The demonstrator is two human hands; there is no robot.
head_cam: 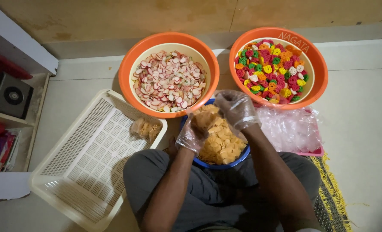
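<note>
Both my hands wear clear plastic gloves and work over a blue bowl (pixel 241 155) heaped with thin yellow-orange chips (pixel 223 144). My left hand (pixel 194 131) grips a small clear bag partly filled with those chips (pixel 203 119). My right hand (pixel 236 108) is curled at the bag's mouth with its fingers closed; whether it holds chips or the bag's edge I cannot tell. I sit on the floor with my knees around the bowl.
An orange basin of pink-and-white chips (pixel 168 80) and an orange basin of multicoloured chips (pixel 271 71) stand behind the bowl. A cream perforated tray (pixel 88 159) at the left holds one filled bag (pixel 146 127). Clear empty bags (pixel 290 129) lie on a pink tray at the right. Shelves (pixel 10 99) stand far left.
</note>
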